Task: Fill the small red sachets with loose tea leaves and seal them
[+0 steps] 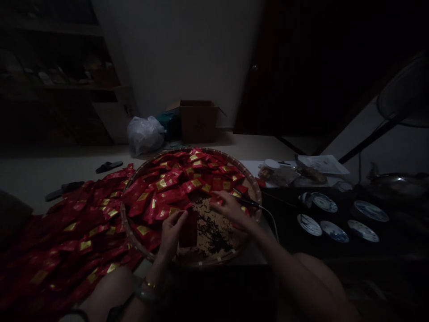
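A round woven basket tray (248,179) lies in front of me, its far half heaped with several red and gold packets (174,183) and its near part strewn with dark loose tea leaves (211,230). My left hand (170,235) is closed on one red packet (188,229), held upright over the leaves. My right hand (229,208) rests on the tray's right side with its fingers curled on the packets there; what it grips is unclear in the dim light.
A big heap of red packets (67,232) covers the surface to the left. Blue and white saucers (323,202) lie on a dark table at the right. A cardboard box (198,120) and a plastic bag (145,134) stand by the far wall. Slippers (109,167) lie on the floor.
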Motion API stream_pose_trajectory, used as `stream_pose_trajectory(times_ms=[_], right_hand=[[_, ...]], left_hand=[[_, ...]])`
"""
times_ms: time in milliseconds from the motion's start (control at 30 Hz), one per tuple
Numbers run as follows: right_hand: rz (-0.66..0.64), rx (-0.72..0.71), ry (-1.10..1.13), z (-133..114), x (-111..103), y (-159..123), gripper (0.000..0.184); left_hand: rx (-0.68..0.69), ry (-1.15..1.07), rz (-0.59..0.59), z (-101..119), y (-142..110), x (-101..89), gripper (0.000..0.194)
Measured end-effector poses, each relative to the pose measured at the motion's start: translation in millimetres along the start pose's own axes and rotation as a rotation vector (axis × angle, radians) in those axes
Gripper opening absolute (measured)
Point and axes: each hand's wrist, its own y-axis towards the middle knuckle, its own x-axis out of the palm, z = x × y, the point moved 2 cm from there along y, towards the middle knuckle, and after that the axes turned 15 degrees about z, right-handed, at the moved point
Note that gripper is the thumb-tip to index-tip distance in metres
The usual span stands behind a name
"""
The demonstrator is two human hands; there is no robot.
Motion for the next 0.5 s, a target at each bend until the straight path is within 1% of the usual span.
stream_pose_trajectory(times_ms=[33,67,100,133,200,267,333,367,433,500], right_hand=[[-0.030,-0.017,0.188,-18.7,11.3,-7.0,0.044],[-0.055,-0.024,0.334,-35.0,21.3,-13.5,0.039],[-0.053,-0.009,0.442,-47.6,29.4,-19.0,0.028],[-0.022,0.029,0.516,-56.3,35.2,-23.3,0.023],[0.015,0.094,0.598,-64.3,42.2,-29.8,0.021],[0.013,0.134,0.628,-63.4,44.8,-34.6,0.021],[-0.016,0.157,0.638,-57.1,46.0,-37.7,0.021],[-0.050,0.169,0.640,-52.5,47.0,-38.0,0.023],[-0.160,0.192,0.636,-40.7,50.0,-34.5,0.029],[-0.281,0.198,0.563,-25.8,53.3,-23.6,0.037]], left_hand=[[-0.005,0.007,-0.010,-0.2,-0.3,0.3,0.042],[-0.008,0.014,-0.020,-0.3,-0.7,0.5,0.041],[-0.009,0.019,-0.030,-0.4,-1.3,0.5,0.040],[-0.006,0.026,-0.038,-0.4,-1.9,0.3,0.039],[0.015,0.046,-0.041,-0.7,-3.3,-0.9,0.038],[0.050,0.084,-0.044,-1.7,-4.5,-2.8,0.038],[0.093,0.135,-0.064,-3.3,-4.5,-5.0,0.040],[0.107,0.164,-0.078,-4.2,-3.7,-6.4,0.041],[0.123,0.218,-0.100,-5.3,0.5,-10.2,0.044],[0.144,0.274,-0.095,-4.1,9.3,-16.1,0.045]])
